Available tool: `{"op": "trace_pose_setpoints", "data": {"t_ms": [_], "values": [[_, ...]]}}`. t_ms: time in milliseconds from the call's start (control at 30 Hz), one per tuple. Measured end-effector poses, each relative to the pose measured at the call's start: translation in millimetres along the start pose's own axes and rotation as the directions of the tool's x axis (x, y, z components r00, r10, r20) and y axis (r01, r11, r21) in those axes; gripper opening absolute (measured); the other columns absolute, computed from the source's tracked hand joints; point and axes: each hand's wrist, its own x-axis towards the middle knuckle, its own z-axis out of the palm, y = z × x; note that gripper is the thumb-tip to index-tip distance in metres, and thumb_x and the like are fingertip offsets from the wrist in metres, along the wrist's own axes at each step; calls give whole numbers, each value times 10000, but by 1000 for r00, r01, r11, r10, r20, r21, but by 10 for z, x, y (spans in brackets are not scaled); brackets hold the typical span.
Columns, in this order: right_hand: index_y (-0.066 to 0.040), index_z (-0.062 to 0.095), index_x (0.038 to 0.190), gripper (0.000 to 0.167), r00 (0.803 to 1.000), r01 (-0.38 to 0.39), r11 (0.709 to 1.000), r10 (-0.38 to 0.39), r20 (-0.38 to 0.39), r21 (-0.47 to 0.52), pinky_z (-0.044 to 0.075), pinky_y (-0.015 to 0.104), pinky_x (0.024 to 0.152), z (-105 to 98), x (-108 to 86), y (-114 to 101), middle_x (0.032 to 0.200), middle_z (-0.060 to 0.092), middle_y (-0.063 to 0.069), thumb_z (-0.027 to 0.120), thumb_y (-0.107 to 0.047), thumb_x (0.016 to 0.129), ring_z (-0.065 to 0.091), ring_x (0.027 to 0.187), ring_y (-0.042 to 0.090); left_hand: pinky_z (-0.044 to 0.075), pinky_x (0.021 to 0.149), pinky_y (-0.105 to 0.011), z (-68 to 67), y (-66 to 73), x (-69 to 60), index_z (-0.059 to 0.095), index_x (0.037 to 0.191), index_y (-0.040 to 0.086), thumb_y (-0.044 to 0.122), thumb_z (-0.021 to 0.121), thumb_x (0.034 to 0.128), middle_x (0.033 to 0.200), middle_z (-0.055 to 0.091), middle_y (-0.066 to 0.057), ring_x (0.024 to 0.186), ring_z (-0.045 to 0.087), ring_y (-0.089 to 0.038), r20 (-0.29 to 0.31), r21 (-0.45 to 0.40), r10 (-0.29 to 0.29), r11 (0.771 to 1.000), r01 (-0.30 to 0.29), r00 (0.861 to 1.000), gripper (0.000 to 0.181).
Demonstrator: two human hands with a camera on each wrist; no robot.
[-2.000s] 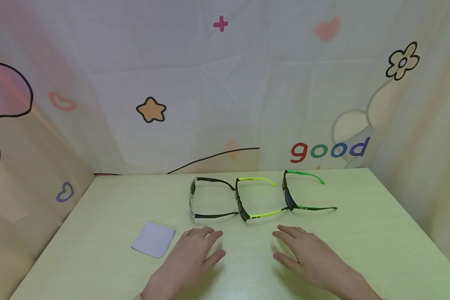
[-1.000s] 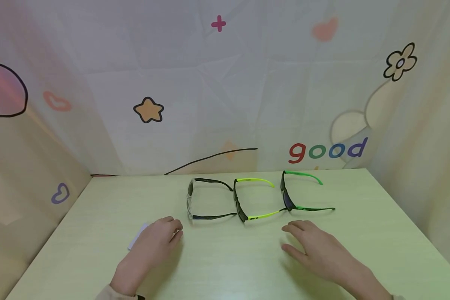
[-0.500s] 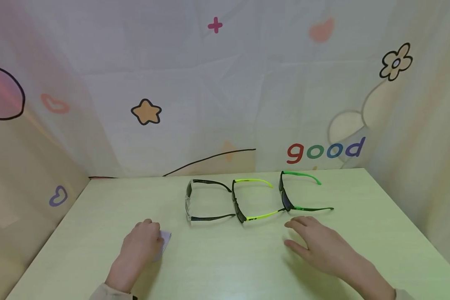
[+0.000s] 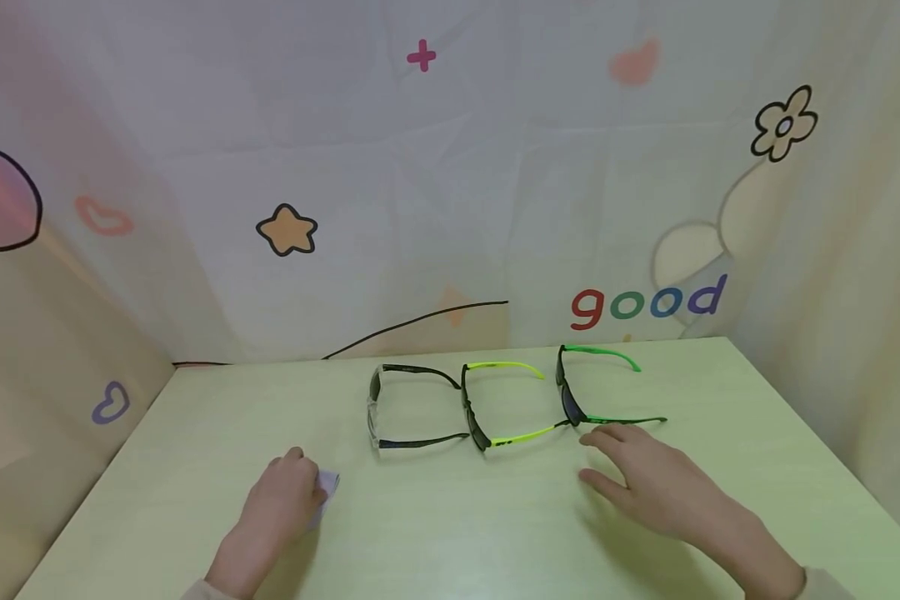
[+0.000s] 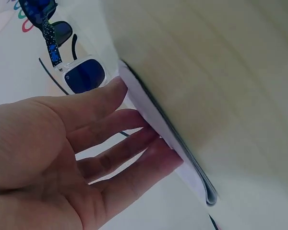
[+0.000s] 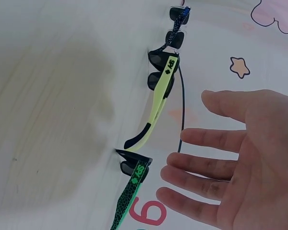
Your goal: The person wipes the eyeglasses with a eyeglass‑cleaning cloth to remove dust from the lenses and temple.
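Note:
My left hand point(image 4: 279, 497) is on a pale lilac folded cloth point(image 4: 327, 492) at the left of the table, mostly covered by the hand in the head view. In the left wrist view, thumb and fingertips pinch the cloth's point(image 5: 153, 117) near layers. My right hand point(image 4: 656, 479) hovers with loosely straight fingers just in front of the green-armed sunglasses point(image 4: 573, 407). Yellow-armed sunglasses point(image 4: 521, 437) sit in the middle, and clear-framed sunglasses with dark arms point(image 4: 420, 443) lie left of them. All three pairs have their arms unfolded, pointing right.
The pale wooden table point(image 4: 450, 533) ends at a printed curtain point(image 4: 375, 208) at the back and sides. The three pairs of sunglasses form a row near the back, close to one another.
My left hand has moved left from in front of the clear-framed sunglasses and taken hold of the cloth. The right hand has shifted slightly right and forward. The sunglasses keep their row.

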Motion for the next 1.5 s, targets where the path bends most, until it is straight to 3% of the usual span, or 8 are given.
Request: {"op": "trace_pose_setpoints", "data": {"t_ms": [100, 233, 400, 567, 800, 967, 1133, 1500], "values": [[-74, 686, 1274, 396, 1000, 5, 1000, -5, -3, -2, 553, 542, 914, -9, 4, 14, 1287, 647, 112, 714, -334, 976, 609, 1209, 343, 523, 614, -372, 43, -20, -10, 712, 760, -31, -29, 770, 846, 813, 525, -66, 727, 507, -236, -36, 3, 22, 1000, -22, 999, 104], [-79, 684, 1273, 392, 1000, 0, 1000, 0, 1, 5, 551, 543, 916, -22, 13, 27, 1276, 652, 106, 715, -333, 976, 614, 1201, 341, 493, 577, -355, 85, -23, -17, 625, 617, 41, -56, 755, 842, 751, 520, -35, 678, 492, -206, -101, 17, 64, 998, -62, 993, 278], [-80, 689, 1259, 381, 1000, 9, 1000, -9, -11, 1, 555, 539, 907, -28, 33, 31, 1254, 662, 99, 722, -328, 971, 626, 1180, 335, 502, 540, -349, 70, 3, -24, 577, 579, 81, 101, 827, 869, 681, 500, 1, 633, 455, -154, -133, 59, 75, 996, -68, 988, 383], [-68, 699, 1235, 371, 1000, 16, 1000, -16, -19, -15, 562, 535, 889, -41, 68, 45, 1218, 673, 101, 731, -318, 962, 640, 1147, 334, 423, 499, -302, 14, 20, -23, 551, 541, 108, 146, 830, 872, 661, 471, 11, 602, 374, -139, -96, 49, 63, 997, -59, 993, 434], [-28, 713, 1179, 354, 1000, -25, 999, 25, 3, -44, 589, 527, 789, -69, 149, 95, 1161, 682, 126, 741, -297, 951, 672, 1045, 334, 506, 521, -357, -47, 50, -6, 755, 711, 92, -5, 804, 839, 801, 692, -29, 646, 523, -147, -30, 16, 54, 998, -54, 998, 168], [-29, 726, 1131, 318, 999, -46, 998, 46, 4, -53, 592, 511, 708, -52, 223, 158, 1106, 687, 111, 762, -276, 935, 681, 975, 319, 542, 551, -368, -58, 94, -5, 794, 807, 56, 41, 829, 843, 863, 739, -55, 669, 580, -144, 3, -4, 46, 999, -46, 999, 52], [-28, 733, 1101, 283, 999, -52, 998, 51, -12, -37, 588, 474, 692, -28, 282, 210, 1058, 684, 86, 788, -230, 911, 685, 912, 276, 564, 567, -373, -70, 121, -34, 803, 835, 60, 53, 836, 843, 890, 744, -62, 716, 631, -161, -9, -24, 51, 998, -51, 999, 35], [-4, 720, 1069, 255, 998, -55, 996, 54, -12, -70, 586, 455, 648, 46, 449, 286, 1029, 679, 110, 821, -126, 869, 688, 859, 291, 466, 541, -310, -168, 210, -57, 781, 780, 175, 83, 809, 881, 785, 665, 29, 663, 534, -147, -46, -77, 59, 995, -62, 997, 139]]}}
